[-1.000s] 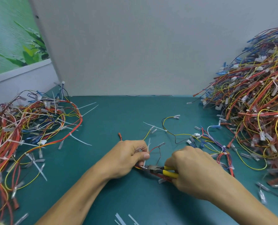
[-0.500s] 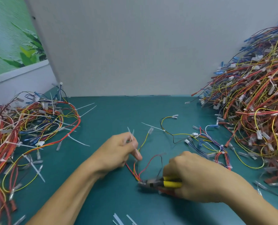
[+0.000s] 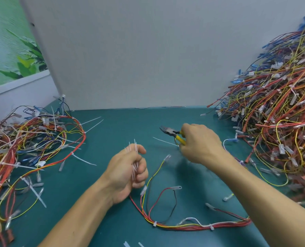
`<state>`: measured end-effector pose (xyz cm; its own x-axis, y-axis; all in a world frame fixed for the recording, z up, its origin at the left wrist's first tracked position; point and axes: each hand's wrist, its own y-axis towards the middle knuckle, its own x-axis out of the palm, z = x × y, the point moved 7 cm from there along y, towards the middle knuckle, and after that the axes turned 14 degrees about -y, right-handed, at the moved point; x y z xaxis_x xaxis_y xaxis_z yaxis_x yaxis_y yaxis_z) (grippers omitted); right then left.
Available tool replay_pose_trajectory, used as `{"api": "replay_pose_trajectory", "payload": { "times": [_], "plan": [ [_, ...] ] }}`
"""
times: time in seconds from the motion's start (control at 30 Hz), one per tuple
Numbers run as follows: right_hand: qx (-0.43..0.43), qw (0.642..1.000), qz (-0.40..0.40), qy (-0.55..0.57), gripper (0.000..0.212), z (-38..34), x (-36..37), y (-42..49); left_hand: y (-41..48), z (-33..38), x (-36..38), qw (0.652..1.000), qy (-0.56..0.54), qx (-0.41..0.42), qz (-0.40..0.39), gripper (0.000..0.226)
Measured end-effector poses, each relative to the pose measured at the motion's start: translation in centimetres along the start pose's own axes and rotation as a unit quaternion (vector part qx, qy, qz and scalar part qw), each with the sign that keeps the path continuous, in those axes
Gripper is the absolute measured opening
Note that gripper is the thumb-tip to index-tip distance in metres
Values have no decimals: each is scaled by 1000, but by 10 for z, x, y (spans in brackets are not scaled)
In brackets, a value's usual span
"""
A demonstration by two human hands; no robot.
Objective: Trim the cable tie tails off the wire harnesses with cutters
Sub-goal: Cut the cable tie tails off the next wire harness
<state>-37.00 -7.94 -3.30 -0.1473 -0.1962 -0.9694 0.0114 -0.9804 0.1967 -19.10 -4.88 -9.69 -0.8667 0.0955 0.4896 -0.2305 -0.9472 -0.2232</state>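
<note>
Teal desk [image 3: 112,132] fills the head view. One loose wire harness [image 3: 183,227] lies at its near side, between the forearms. Two white cable ties [image 3: 211,227] show on its trunk, both apparently cut short. It looks light and limp, so I judge the bundled trunk just beside a tie the best place to take hold. The left hand [image 3: 128,170] is curled round a sheaf of cut tails [image 3: 134,148], thin, springy and probably slippery; they overlap too much to count. The right hand [image 3: 199,145] grips one pair of yellow-handled cutters [image 3: 173,133]. Two piles of harnesses flank the work: the left heap [image 3: 23,139] and the larger right heap [image 3: 281,113].
</note>
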Motion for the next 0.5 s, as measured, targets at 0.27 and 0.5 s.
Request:
{"api": "replay_pose_trajectory", "payload": {
  "times": [0.27,0.5],
  "plan": [
    [48,998,-37,15,10,2,38,15,0,-1,2,998,-64,-12,6,28],
    [98,990,20,103,10,16,30,2,-1,11,0,997,-57,50,0,8]
  ]
}}
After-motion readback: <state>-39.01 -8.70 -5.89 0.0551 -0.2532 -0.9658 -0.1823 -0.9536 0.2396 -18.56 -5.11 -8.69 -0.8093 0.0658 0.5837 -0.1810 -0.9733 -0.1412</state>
